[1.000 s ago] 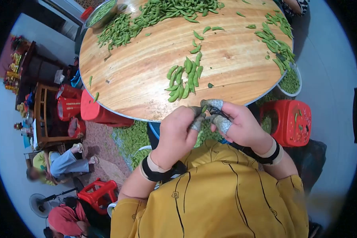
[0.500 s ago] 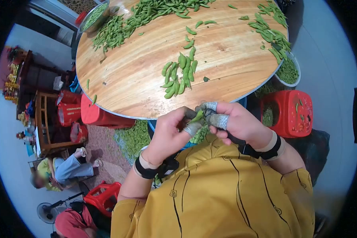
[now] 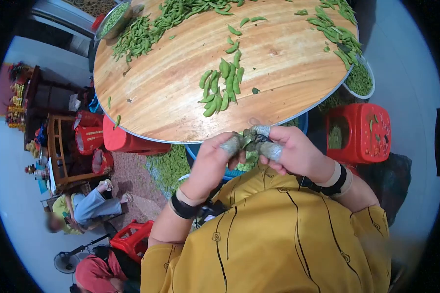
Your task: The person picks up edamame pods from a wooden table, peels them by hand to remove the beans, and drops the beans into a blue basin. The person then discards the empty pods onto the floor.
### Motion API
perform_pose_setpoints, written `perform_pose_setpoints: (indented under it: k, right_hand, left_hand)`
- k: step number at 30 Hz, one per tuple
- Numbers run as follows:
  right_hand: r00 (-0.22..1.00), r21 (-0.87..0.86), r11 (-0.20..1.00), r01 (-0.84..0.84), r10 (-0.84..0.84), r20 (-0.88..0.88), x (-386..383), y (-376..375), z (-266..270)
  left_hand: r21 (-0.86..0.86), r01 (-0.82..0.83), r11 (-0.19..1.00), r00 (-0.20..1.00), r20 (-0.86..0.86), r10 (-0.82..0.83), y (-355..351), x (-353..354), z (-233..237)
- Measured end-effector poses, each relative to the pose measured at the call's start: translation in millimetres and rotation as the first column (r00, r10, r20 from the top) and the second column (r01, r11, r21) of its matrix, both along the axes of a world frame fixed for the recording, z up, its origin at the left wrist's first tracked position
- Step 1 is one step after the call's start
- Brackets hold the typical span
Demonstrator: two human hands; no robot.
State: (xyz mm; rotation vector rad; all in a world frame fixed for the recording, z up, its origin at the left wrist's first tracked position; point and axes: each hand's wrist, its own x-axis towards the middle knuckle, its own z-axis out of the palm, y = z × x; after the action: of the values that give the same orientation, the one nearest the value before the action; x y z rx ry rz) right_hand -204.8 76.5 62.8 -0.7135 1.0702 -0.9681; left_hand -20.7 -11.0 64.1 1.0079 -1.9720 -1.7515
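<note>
Just below the near edge of the round wooden table [image 3: 166, 107], my left hand [image 3: 215, 158] and my right hand [image 3: 291, 151] meet fingertip to fingertip. Both have wrapped fingers and thumbs. Between them is a green pod [image 3: 247, 139], mostly covered by the fingers; my left hand pinches it. My right fingers are closed against it too, and what they hold is hidden. A small group of green pods [image 3: 230, 83] lies on the table in front of my hands. Below the hands, a blue tub [image 3: 190, 152] shows in part.
More pods [image 3: 137, 39] cover the far table edge, beside a metal bowl [image 3: 115, 22]. Pods [image 3: 330, 31] also lie at the right, above a white basin [image 3: 359, 80]. Red stools [image 3: 359, 132] stand around. Two people [image 3: 90, 205] [image 3: 98, 273] sit at the lower left.
The pod between my hands has turned and is more covered by my fingers. My left thumb has moved up against it. The view has shifted slightly.
</note>
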Motion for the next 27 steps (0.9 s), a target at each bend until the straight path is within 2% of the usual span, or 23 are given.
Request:
perform_pose_setpoints:
  k: [1, 2, 3, 4, 6, 7, 8, 9, 10, 12, 13, 14, 15, 16, 18, 20, 21, 22, 23, 24, 26, 27]
  right_hand:
    - [1.0, 0.006, 1.0, 0.003, -0.003, 0.001, -3, 2, -2]
    - [0.99, 0.003, 1.0, -0.016, 0.016, 0.14, -5, 5, -5]
    - [0.961, -0.008, 0.999, -0.035, 0.036, 0.274, -8, 5, -7]
    - [0.962, -0.004, 0.999, -0.034, 0.034, 0.272, -11, 5, -8]
    - [0.989, -0.05, 0.999, -0.006, 0.014, 0.146, -14, 3, -12]
    - [0.989, -0.049, 0.999, -0.008, 0.015, 0.147, -12, 3, -19]
    - [0.989, -0.318, 0.944, 0.088, -0.121, -0.085, -8, 2, -30]
    - [0.914, -0.576, 0.81, 0.105, -0.307, -0.264, -5, -1, -30]
    - [0.915, -0.576, 0.811, 0.104, -0.305, -0.264, -5, -1, -23]
    - [0.733, -0.551, 0.827, -0.117, -0.303, -0.61, -8, -2, 0]
    - [0.732, -0.553, 0.824, -0.119, -0.303, -0.61, -8, -5, -2]
    - [0.638, -0.572, 0.791, -0.218, -0.327, -0.697, -8, -8, -6]
    - [0.532, -0.573, 0.755, -0.319, -0.358, -0.767, -8, -10, -8]
    - [0.531, -0.573, 0.754, -0.321, -0.358, -0.768, -8, -10, -7]
    - [0.479, -0.527, 0.79, -0.311, -0.349, -0.805, -6, -10, -6]
    - [0.471, -0.513, 0.797, -0.319, -0.337, -0.815, -9, -9, -6]
    - [0.46, -0.501, 0.802, -0.324, -0.33, -0.825, -12, -9, -7]
    - [0.463, -0.502, 0.8, -0.329, -0.327, -0.824, -14, -7, -10]
    - [0.408, -0.395, 0.831, -0.392, -0.228, -0.884, -16, -4, -15]
    - [0.345, -0.281, 0.85, -0.446, -0.127, -0.93, -16, -2, -18]
    - [0.374, -0.337, 0.841, -0.423, -0.176, -0.91, -16, 1, -19]
    - [0.397, -0.395, 0.828, -0.397, -0.233, -0.887, -17, 1, -17]
  left_hand:
    - [0.439, 0.029, 0.898, 0.984, -0.17, 0.051, -4, 3, 3]
    - [0.779, 0.129, 0.613, 0.94, -0.293, 0.174, -4, 5, 5]
    - [0.8, 0.12, 0.588, 0.943, -0.277, 0.185, 0, 1, 11]
    - [0.802, 0.122, 0.584, 0.942, -0.278, 0.186, 1, 0, 7]
    - [0.569, 0.057, 0.82, 0.984, -0.17, 0.049, 1, -1, -3]
    - [0.57, 0.056, 0.82, 0.984, -0.169, 0.051, 2, -1, -3]
    - [0.428, 0.056, 0.902, 0.993, -0.116, -0.007, 1, -1, -2]
    - [0.275, 0.068, 0.959, 0.997, -0.054, -0.056, 1, -1, 0]
    - [0.275, 0.066, 0.959, 0.997, -0.053, -0.053, 1, -2, 1]
    - [0.161, 0.152, 0.975, 0.983, 0.077, -0.166, 1, -2, 6]
    - [0.115, 0.154, 0.981, 0.981, 0.1, -0.166, 3, -4, 9]
    - [0.113, 0.152, 0.982, 0.982, 0.099, -0.164, 3, -4, 9]
    - [0.021, 0.204, 0.979, 0.967, 0.149, -0.205, 3, -5, 9]
    - [-0.068, 0.257, 0.964, 0.95, 0.202, -0.239, 3, -5, 9]
    - [-0.056, 0.285, 0.957, 0.943, 0.197, -0.27, 4, -2, 9]
    - [0.082, 0.204, 0.976, 0.961, 0.172, -0.215, 6, 2, 10]
    - [0.081, 0.198, 0.977, 0.962, 0.173, -0.209, 5, 3, 8]
    - [0.164, 0.114, 0.98, 0.986, 0.098, -0.131, 4, 5, 3]
    - [0.256, 0.036, 0.966, 0.999, 0.03, -0.045, 4, 7, 0]
    - [0.26, 0.031, 0.965, 0.999, 0.032, -0.041, 4, 7, -1]
    - [0.369, -0.029, 0.929, 0.999, -0.029, 0.043, 3, 5, -3]
    - [0.346, -0.018, 0.938, 1.0, -0.003, 0.02, 2, 6, -6]
